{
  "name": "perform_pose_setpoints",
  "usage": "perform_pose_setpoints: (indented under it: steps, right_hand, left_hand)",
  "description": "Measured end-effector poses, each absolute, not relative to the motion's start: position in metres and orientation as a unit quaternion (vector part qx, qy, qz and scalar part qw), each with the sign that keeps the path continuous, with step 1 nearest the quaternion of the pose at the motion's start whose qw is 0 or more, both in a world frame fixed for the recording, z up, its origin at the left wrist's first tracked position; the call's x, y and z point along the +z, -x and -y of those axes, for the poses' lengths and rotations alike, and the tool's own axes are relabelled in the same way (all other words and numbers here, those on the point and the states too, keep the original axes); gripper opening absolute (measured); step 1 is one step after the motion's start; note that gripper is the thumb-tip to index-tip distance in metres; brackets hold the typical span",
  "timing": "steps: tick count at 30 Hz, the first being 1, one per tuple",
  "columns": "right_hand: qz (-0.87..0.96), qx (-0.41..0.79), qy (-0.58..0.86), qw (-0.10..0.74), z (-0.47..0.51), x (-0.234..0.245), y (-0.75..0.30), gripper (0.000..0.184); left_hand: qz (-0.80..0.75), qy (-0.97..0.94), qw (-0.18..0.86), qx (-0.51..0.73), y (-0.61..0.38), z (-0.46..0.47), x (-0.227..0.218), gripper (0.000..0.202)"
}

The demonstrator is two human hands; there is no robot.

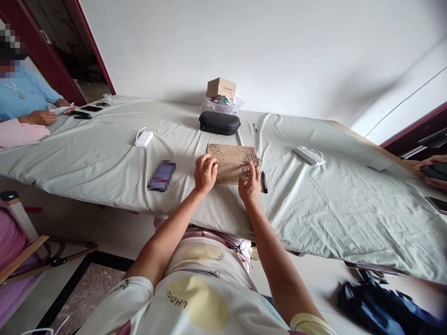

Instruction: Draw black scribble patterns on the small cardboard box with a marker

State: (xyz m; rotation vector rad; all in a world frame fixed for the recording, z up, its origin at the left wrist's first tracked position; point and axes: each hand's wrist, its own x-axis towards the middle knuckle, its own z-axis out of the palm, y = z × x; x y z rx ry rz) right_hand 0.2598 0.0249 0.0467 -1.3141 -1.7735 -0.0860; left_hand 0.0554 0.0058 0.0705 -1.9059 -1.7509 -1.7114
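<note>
A brown cardboard box (pixel 232 160) with dark doodles drawn on it lies on the table's pale green cloth (pixel 104 158), near the front edge. My left hand (pixel 205 173) rests on the box's near left corner, fingers curled over it. My right hand (pixel 250 184) grips the near right corner, fingers bent against the side. A black marker (pixel 264 182) lies on the cloth just right of my right hand, touching nothing else.
A phone (pixel 161 176) lies left of the box. Behind it sit a black zip case (pixel 219 123), a clear tub (pixel 223 106) with a small carton (pixel 221 87) on top, and white chargers (pixel 144 138) (pixel 308 155). Other people sit at far left (pixel 26 100) and far right (pixel 431 170).
</note>
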Motion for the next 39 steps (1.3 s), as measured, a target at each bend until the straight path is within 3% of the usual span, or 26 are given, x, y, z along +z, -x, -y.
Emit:
perform_pose_setpoints:
  steps: [5,9,17,27,39]
  right_hand:
    - [0.714,-0.012,0.532,0.455,-0.024,0.045,-0.258,0.068]
    - [0.705,-0.004,0.54,0.46,-0.024,0.043,-0.256,0.07]
    - [0.714,-0.013,0.539,0.447,-0.027,0.035,-0.256,0.07]
    - [0.702,-0.03,0.507,0.5,-0.034,0.024,-0.257,0.068]
    - [0.707,-0.028,0.495,0.504,-0.034,0.024,-0.257,0.071]
  left_hand:
    - [0.58,0.609,-0.017,-0.541,-0.051,-0.004,0.045,0.049]
    - [0.576,0.626,-0.037,-0.524,-0.047,0.0,0.039,0.057]
    - [0.561,0.633,-0.044,-0.532,-0.044,0.0,0.034,0.062]
    - [0.523,0.646,0.053,-0.554,-0.042,-0.01,0.021,0.056]
    - [0.518,0.654,0.06,-0.548,-0.038,-0.012,0.017,0.059]
